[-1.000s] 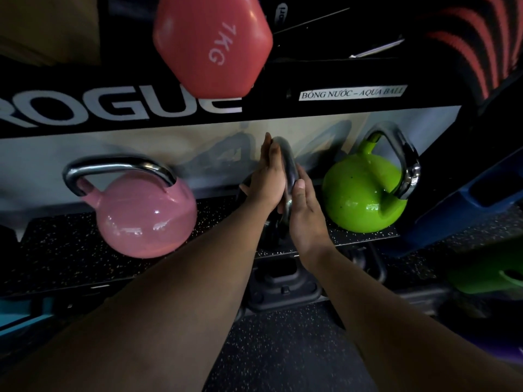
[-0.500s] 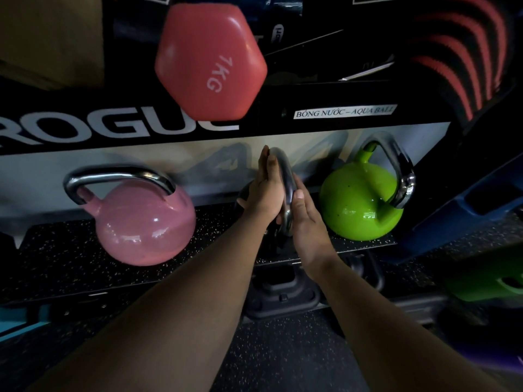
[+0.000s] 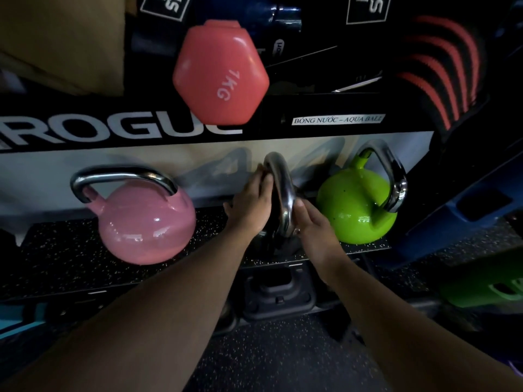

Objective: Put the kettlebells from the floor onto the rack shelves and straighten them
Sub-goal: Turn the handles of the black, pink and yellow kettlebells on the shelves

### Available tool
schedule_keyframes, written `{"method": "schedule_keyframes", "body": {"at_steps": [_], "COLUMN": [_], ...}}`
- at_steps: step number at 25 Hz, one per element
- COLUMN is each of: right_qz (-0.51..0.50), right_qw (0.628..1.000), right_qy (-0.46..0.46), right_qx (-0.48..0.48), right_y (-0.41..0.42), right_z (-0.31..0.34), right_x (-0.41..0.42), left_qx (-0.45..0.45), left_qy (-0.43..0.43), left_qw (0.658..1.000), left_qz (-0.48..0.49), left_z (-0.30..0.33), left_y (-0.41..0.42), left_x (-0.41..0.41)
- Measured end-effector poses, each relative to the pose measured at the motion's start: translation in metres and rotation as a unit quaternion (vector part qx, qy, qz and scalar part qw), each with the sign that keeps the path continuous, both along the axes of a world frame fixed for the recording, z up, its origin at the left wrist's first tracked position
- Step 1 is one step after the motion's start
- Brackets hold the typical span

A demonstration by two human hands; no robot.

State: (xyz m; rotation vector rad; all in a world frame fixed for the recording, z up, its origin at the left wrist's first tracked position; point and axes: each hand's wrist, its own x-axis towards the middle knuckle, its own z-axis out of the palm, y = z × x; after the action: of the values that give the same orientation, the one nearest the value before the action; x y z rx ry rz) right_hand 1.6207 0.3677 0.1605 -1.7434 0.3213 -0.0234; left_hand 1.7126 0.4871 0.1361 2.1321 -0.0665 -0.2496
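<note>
Hands meet on the chrome handle [image 3: 283,193] of a black kettlebell [image 3: 278,244] standing on the speckled rubber shelf [image 3: 56,264] of a gym rack. Left hand [image 3: 250,203] lies flat against the handle's left side, fingers extended and together; right hand [image 3: 314,224] presses its right side, fingers loosely curved, so the handle is clasped between the two palms rather than wrapped in a fist. The black bell stands edge-on to the camera between a pink kettlebell [image 3: 144,224] to the left and a green kettlebell [image 3: 358,206] to the right, both on the same shelf, the green one's handle turned at an angle. A coral 1 kg dumbbell [image 3: 222,73] sits on the tier above, over the white lettering on the rack's black crossbar [image 3: 119,128]. Below the shelf edge a dark moulded weight [image 3: 278,295] rests by the speckled floor [image 3: 268,357].
</note>
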Motion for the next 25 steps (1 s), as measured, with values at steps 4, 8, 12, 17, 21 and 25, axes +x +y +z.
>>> {"method": "schedule_keyframes", "body": {"at_steps": [4,8,12,17,21,25], "right_qz": [-0.001,0.059,0.138,0.188,0.171,0.122], "right_qw": [0.973,0.887,0.868,0.887,0.903,0.928], "right_qy": [-0.060,-0.178,-0.181,-0.106,-0.035,-0.023], "right_qx": [-0.224,-0.421,-0.442,-0.408,-0.392,-0.350], "right_y": [-0.016,0.009,0.079,0.167,0.233,0.265], "right_z": [0.019,0.056,0.061,0.041,0.039,0.028], "right_x": [-0.002,0.016,0.035,0.059,0.088,0.097], "left_qx": [0.117,0.175,0.155,0.039,-0.023,-0.079], "left_qy": [-0.094,-0.185,-0.185,-0.082,0.012,0.044], "left_qw": [0.989,0.965,0.940,0.909,0.935,0.958], "left_qz": [0.005,0.063,0.242,0.406,0.353,0.272], "left_z": [-0.011,0.010,0.029,0.031,0.031,0.038], "left_y": [0.053,0.110,0.166,0.243,0.284,0.283], "left_x": [-0.042,-0.054,-0.054,-0.048,-0.034,-0.012]}}
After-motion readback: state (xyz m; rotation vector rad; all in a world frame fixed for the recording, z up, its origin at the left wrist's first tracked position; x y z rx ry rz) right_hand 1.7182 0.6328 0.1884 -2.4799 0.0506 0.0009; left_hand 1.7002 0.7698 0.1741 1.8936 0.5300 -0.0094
